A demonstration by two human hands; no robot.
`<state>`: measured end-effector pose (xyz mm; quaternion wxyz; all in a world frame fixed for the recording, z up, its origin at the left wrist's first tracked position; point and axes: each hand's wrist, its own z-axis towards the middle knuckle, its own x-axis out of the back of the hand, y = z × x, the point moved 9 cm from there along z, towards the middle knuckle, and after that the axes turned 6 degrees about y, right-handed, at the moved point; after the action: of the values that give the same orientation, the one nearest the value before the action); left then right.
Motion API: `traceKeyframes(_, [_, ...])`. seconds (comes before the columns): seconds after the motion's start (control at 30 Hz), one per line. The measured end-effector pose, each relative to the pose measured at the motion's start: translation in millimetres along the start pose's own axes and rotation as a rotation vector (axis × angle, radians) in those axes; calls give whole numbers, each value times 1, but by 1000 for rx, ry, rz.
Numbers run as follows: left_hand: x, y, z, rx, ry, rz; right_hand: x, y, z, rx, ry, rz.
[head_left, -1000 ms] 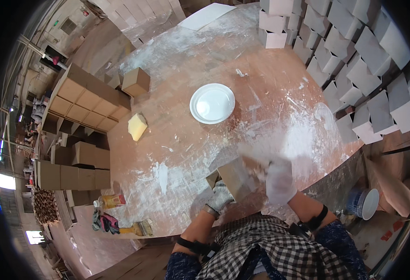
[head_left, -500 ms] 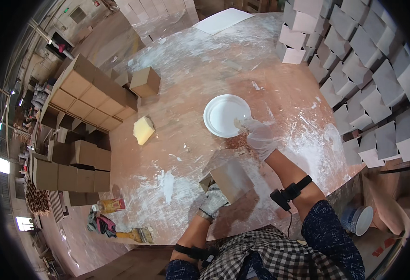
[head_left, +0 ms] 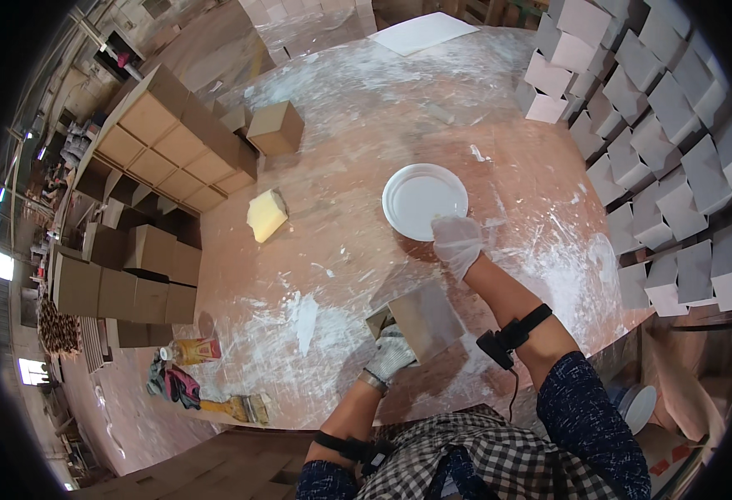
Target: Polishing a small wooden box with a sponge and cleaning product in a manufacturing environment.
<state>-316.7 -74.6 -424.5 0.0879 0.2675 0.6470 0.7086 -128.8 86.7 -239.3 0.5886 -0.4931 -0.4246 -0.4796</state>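
My left hand [head_left: 389,353], in a pale knitted glove, grips a small open cardboard box [head_left: 431,323]. Some of its fingers are hidden at the box's open end. The box is tilted above the table, one greyish side facing up. A round white plastic dish [head_left: 423,200], with smooth white contents, sits beyond it. At the dish's near right rim is my right hand [head_left: 456,239], in a thin translucent glove over another layer. Its fingers are bent together over the rim; whatever they may hold cannot be made out.
Brown boxes [head_left: 153,287] are stacked at left, near a yellow sponge [head_left: 267,216]. A bottle [head_left: 191,351], a rag [head_left: 174,384] and a brush [head_left: 241,407] lie at the table's near left. Grey-white boxes [head_left: 658,167] rise at right. A white sheet [head_left: 423,34] lies far back.
The whole view has shifted a little, moving the table things right and up. My right hand has drawn in slightly at the dish's rim. My left hand keeps the box.
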Motion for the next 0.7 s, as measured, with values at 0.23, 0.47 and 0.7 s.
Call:
traceKeyframes(0.23, [-16,17,-3,-76,-310,854,2,32,12,-137,-102,231])
traceKeyframes(0.47, [5,99,7,34,-374,921,42,66,-28,-548,0,1578])
traceKeyframes(0.7, [5,84,18,117,-230,388,84,57,-73,-547,-46,1605])
